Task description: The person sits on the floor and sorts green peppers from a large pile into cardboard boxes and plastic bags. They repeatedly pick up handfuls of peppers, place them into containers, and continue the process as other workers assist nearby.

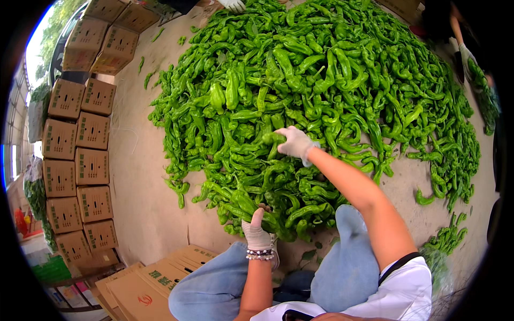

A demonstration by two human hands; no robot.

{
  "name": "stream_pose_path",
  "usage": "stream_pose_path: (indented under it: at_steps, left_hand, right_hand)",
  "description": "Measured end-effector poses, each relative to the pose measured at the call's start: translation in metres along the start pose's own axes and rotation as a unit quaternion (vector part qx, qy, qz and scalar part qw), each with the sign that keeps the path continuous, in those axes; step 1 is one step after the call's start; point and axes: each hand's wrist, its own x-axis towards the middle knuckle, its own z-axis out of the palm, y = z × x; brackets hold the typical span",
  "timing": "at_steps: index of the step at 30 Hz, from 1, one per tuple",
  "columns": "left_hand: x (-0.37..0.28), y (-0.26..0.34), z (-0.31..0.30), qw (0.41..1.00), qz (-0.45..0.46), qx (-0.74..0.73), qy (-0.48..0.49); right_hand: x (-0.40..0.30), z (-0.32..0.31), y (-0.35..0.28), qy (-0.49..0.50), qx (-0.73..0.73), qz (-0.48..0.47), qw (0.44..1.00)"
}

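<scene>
A large heap of long green peppers (249,116) covers the floor before me. My left hand (258,230), in a pale glove with bead bracelets at the wrist, holds several green peppers (243,200) at the near edge of the heap, its thumb lying over them. My right hand (295,143), also gloved, reaches over the middle of the heap, with a green pepper (273,138) between its thumb and fingers.
Stacked cardboard boxes (59,138) line the left side. Flattened cartons (156,281) lie by my left knee. A co-worker's gloved hand (233,5) is at the top; another's (467,54) is at the upper right. A plastic bag (437,265) with peppers sits at lower right.
</scene>
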Motion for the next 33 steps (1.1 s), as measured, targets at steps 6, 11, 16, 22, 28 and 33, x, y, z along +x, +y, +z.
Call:
stream_pose_path:
  at_steps: [6,11,16,22,28,33]
  left_hand:
    - [0.0,0.007,0.001,0.999,0.033,0.008,0.028]
    - [-0.002,-0.003,-0.002,1.0,0.015,-0.013,0.003]
    - [-0.008,-0.008,0.01,0.999,-0.017,-0.015,0.024]
    - [-0.015,-0.018,0.015,0.999,0.002,0.036,-0.001]
    - [-0.03,-0.026,0.024,0.997,0.031,0.071,-0.01]
    - [-0.025,-0.04,0.048,0.997,-0.03,0.05,-0.045]
  right_hand:
    - [-0.106,-0.025,0.072,0.144,0.187,-0.045,0.971]
    - [-0.162,-0.027,0.095,0.012,0.282,0.119,0.952]
    - [-0.179,-0.054,0.146,0.449,-0.094,-0.018,0.888]
    - [-0.144,-0.022,0.114,0.188,-0.295,-0.185,0.918]
    - [-0.114,0.001,0.096,-0.041,-0.388,-0.137,0.911]
    - [-0.164,0.008,0.041,0.138,-0.067,-0.238,0.959]
